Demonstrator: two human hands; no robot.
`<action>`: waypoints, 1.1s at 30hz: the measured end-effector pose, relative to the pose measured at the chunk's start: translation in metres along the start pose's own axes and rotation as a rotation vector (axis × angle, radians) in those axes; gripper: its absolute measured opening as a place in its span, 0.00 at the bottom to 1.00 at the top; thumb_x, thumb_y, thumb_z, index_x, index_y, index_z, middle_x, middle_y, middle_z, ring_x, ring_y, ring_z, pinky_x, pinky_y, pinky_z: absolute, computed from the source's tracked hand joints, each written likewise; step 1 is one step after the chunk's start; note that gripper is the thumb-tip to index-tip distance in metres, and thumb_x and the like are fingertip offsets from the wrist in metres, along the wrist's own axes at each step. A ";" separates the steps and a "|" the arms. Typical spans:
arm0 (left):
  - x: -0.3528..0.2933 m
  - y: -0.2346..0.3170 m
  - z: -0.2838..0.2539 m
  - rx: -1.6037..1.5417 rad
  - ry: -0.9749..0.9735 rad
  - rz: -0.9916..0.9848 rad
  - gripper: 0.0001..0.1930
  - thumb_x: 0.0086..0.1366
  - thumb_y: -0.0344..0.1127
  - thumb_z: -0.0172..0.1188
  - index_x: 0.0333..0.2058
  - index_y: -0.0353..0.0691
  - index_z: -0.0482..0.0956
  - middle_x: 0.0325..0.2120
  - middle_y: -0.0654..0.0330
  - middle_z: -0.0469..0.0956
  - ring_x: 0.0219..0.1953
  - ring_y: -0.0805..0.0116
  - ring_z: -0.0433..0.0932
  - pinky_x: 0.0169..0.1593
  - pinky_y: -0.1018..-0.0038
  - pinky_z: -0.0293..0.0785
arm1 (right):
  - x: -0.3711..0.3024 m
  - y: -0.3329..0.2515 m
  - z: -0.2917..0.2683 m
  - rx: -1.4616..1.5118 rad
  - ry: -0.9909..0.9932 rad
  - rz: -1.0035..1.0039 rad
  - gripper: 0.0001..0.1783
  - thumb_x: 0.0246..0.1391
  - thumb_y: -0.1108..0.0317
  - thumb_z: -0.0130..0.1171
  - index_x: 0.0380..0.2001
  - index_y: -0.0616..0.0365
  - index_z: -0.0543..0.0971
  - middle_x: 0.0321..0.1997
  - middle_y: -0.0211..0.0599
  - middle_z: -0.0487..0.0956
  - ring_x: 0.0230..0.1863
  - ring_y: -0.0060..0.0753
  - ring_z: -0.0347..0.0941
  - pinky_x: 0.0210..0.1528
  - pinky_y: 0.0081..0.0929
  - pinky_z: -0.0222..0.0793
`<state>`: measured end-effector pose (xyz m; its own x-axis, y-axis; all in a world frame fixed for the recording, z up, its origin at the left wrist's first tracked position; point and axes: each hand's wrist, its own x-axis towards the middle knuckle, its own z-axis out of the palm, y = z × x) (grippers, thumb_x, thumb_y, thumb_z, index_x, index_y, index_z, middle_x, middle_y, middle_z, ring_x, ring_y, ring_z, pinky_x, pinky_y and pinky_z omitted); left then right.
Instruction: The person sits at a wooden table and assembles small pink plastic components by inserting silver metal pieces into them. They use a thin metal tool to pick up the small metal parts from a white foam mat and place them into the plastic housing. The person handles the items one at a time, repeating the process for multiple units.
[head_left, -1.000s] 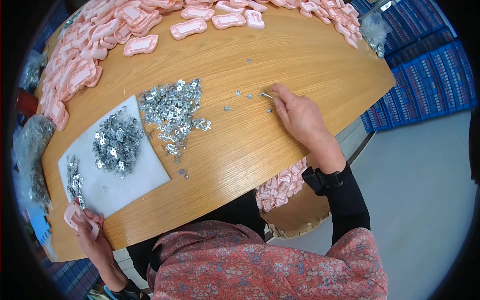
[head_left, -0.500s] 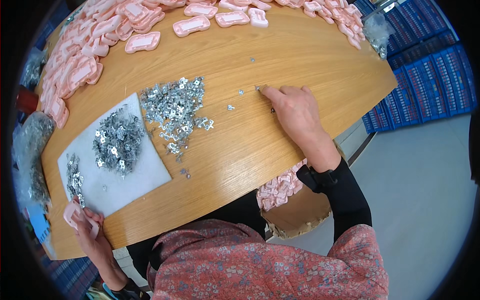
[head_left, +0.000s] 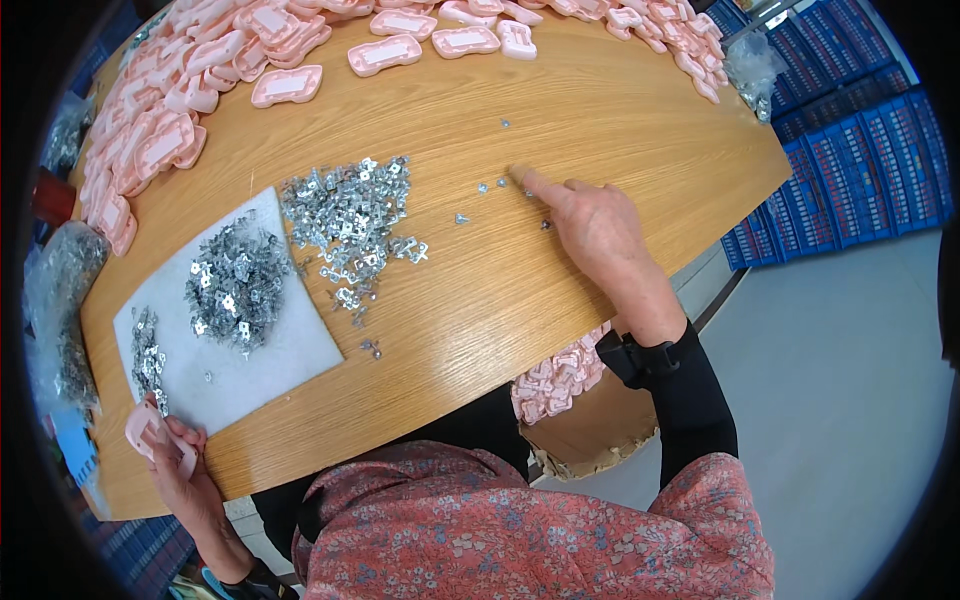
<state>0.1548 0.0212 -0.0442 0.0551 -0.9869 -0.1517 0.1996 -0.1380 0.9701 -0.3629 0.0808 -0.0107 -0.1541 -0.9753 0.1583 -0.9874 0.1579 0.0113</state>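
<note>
Near the table's edge, left hand (head_left: 175, 465) fingers grip a half-hidden pink casing (head_left: 150, 432); right hand (head_left: 600, 228) points, empty.

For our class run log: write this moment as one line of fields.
left hand: holds pink plastic piece | right hand: forefinger on wooden table by loose metal clips | clip pile: untouched

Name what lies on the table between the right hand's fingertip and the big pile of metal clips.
In the head view, a few loose metal clips lie on bare wood between the right hand and the clip pile.
</note>
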 end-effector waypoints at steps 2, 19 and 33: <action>0.000 0.001 0.001 0.015 0.001 0.007 0.30 0.72 0.44 0.54 0.67 0.37 0.60 0.35 0.65 0.72 0.35 0.77 0.71 0.46 0.76 0.71 | 0.001 0.002 0.002 0.018 0.060 0.032 0.18 0.55 0.70 0.54 0.50 0.41 0.79 0.25 0.38 0.81 0.29 0.43 0.79 0.32 0.41 0.71; 0.000 0.003 0.003 0.024 0.007 -0.004 0.28 0.72 0.44 0.54 0.65 0.37 0.62 0.34 0.66 0.72 0.35 0.78 0.70 0.45 0.75 0.70 | 0.001 -0.010 -0.010 -0.148 -0.081 -0.030 0.19 0.57 0.68 0.55 0.52 0.39 0.79 0.22 0.37 0.79 0.26 0.44 0.78 0.29 0.40 0.73; 0.001 0.002 0.002 0.003 -0.009 -0.003 0.27 0.73 0.43 0.53 0.65 0.36 0.62 0.35 0.65 0.71 0.35 0.77 0.70 0.46 0.75 0.70 | 0.014 -0.013 -0.002 0.290 0.065 0.160 0.10 0.57 0.58 0.61 0.35 0.53 0.80 0.25 0.44 0.81 0.30 0.51 0.79 0.33 0.47 0.73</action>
<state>0.1532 0.0201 -0.0418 0.0456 -0.9871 -0.1532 0.1969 -0.1415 0.9702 -0.3524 0.0659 -0.0063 -0.3151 -0.9281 0.1984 -0.9214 0.2490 -0.2984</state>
